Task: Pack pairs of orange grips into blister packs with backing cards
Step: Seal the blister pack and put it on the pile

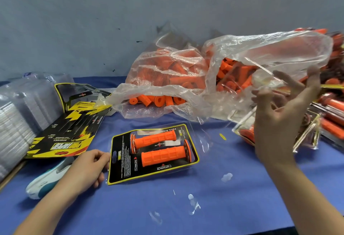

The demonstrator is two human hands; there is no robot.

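A blister pack (121,167) with a black and yellow backing card lies on the blue cloth. Two orange grips sit in it, an upper grip (156,138) and a lower grip (163,155). Its clear lid lies open to the right. My left hand (87,169) pinches the pack's left edge. My right hand (279,115) is raised at the right with fingers spread, touching the film at the mouth of a clear plastic bag (167,78). That bag holds several loose orange grips; the fingertips are blurred behind the film.
Loose backing cards (70,128) lie at the left beside stacks of empty clear blisters (16,115). Filled packs (331,123) pile up at the far right. A white and teal object (46,180) lies under my left forearm. Small clear scraps (193,203) dot the blue cloth.
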